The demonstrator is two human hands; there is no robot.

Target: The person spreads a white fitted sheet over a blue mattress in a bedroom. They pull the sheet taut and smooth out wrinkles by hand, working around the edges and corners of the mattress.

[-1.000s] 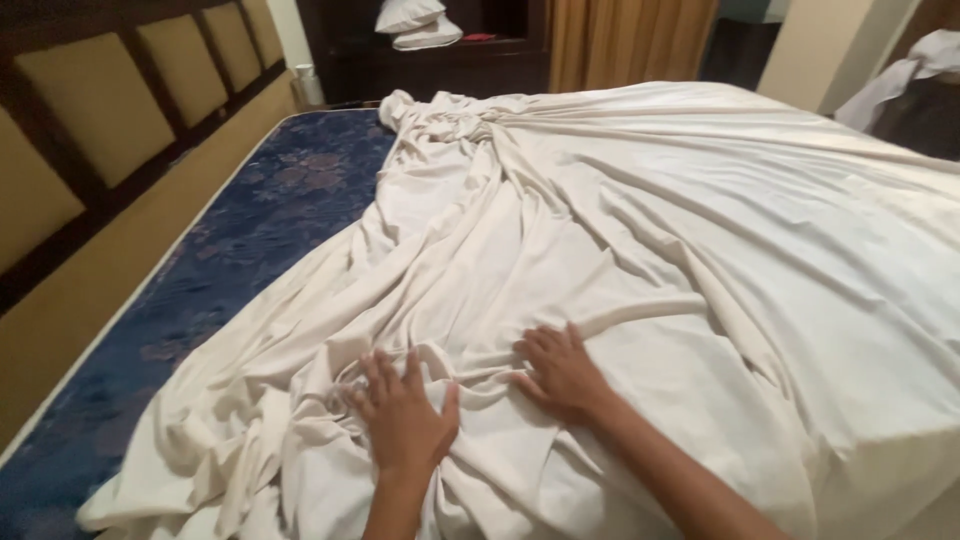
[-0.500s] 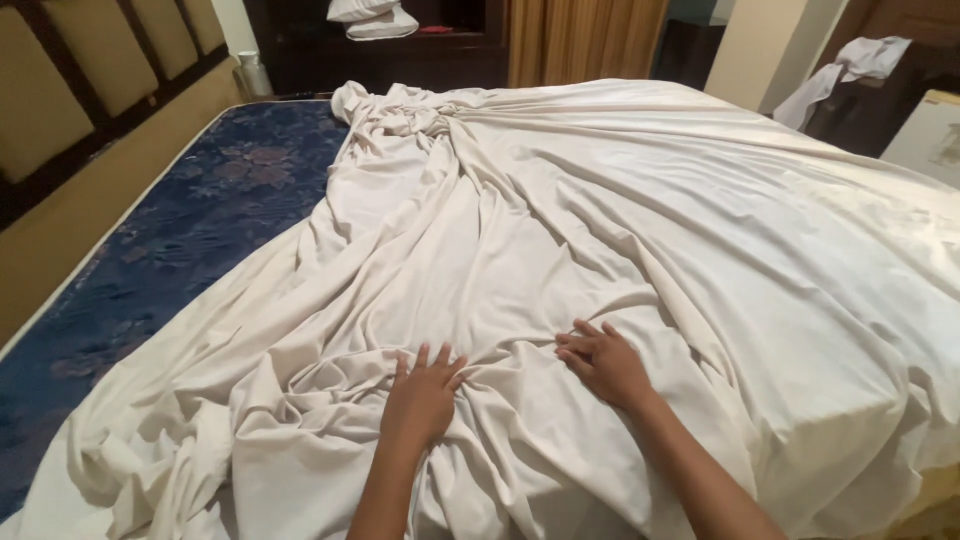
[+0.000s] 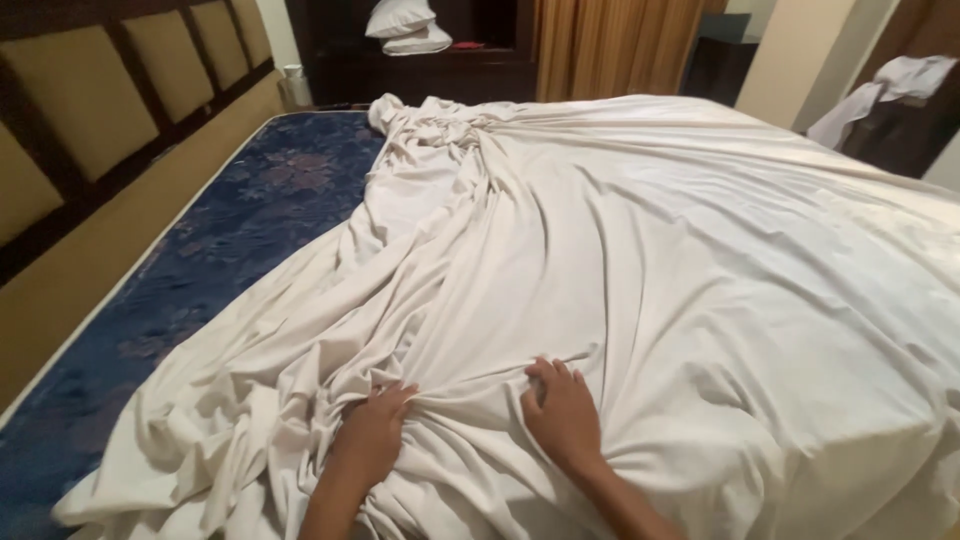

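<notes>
A large cream bed sheet [image 3: 640, 240] lies crumpled over a mattress with a dark blue floral cover [image 3: 230, 230]. The sheet is bunched into a knot-like gather at the far corner and spreads in long folds toward me. My left hand [image 3: 372, 432] presses into the gathered folds near the bottom edge, fingers curled into the cloth. My right hand [image 3: 563, 412] rests on the sheet just to the right, fingers bent and gripping a fold. The two hands are about a hand's width apart.
A padded wooden headboard [image 3: 100, 110] runs along the left. Two white pillows [image 3: 405, 25] sit on a dark cabinet at the back, next to tan curtains [image 3: 610, 45]. White cloth [image 3: 885, 90] hangs over dark furniture at the far right.
Both hands have drawn back toward me and closed tighter on the sheet, gathering more folds between them. The view has shifted slightly right.
</notes>
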